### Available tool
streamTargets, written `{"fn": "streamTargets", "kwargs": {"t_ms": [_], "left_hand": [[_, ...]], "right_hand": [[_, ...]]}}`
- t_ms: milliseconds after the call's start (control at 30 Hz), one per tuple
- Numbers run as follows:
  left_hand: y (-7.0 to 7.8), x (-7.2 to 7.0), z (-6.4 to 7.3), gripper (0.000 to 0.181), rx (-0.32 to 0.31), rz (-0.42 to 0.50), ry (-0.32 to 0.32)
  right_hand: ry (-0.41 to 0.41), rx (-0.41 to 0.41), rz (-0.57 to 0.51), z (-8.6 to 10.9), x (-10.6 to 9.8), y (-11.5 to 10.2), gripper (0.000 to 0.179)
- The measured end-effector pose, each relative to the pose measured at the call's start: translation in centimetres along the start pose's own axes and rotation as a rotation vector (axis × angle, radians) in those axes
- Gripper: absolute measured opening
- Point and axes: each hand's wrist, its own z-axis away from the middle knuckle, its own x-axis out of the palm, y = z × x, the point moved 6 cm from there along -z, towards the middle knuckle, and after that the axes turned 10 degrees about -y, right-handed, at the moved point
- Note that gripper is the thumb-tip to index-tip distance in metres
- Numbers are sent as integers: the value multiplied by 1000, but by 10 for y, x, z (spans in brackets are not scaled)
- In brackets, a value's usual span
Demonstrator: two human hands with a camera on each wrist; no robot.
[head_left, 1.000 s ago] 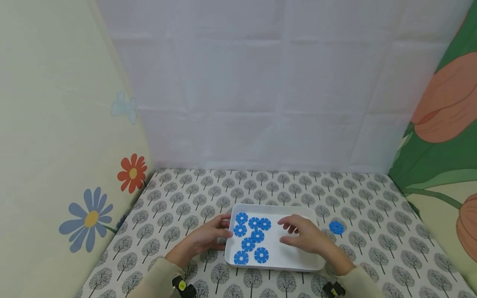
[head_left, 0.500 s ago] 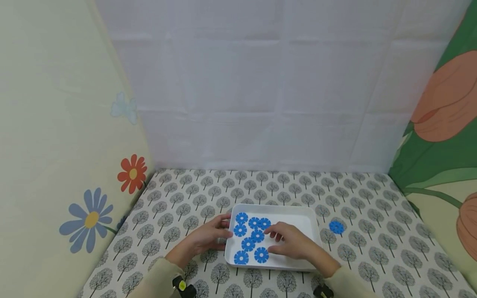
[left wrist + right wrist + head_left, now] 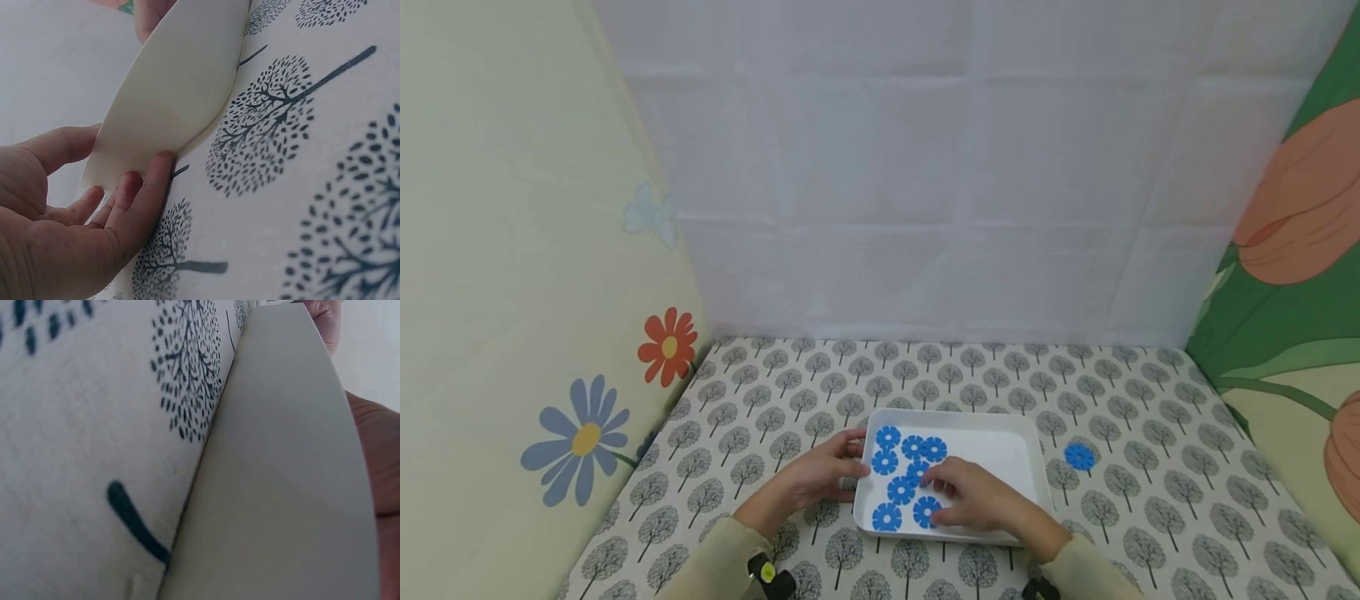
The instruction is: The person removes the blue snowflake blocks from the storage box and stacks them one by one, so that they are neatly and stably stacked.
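Note:
A white tray (image 3: 1015, 454) holds several blue notched discs, among them one near the front (image 3: 925, 510) and one at the front left corner (image 3: 886, 517). My left hand (image 3: 820, 475) grips the tray's left wall; in the left wrist view its thumb lies over the rim and its fingers (image 3: 147, 200) rest on the outer side. My right hand (image 3: 973, 497) is over the tray, thumb and forefinger spread apart, the thumb tip at the right edge of the front disc. Part of that hand (image 3: 378, 450) shows behind the tray wall in the right wrist view.
Another blue piece (image 3: 1079, 457) lies on the tree-print cloth (image 3: 1120, 517) to the right of the tray. A white sheet (image 3: 910, 167) hangs behind the table, with flower-patterned panels on the left (image 3: 497, 292) and right (image 3: 1300, 333).
My right hand has moved left across the tray, from its right part to the discs at the front. My left hand and the tray have stayed put.

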Motion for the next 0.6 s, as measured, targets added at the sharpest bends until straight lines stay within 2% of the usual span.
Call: {"fn": "streamTargets", "kwargs": {"t_ms": [400, 600], "left_hand": [[0, 0, -1, 77, 1, -2, -2], [-1, -1, -2, 78, 4, -10, -4]], "right_hand": [[-29, 49, 42, -2, 7, -2, 47], [-38, 38, 56, -3, 9, -2, 47]]}}
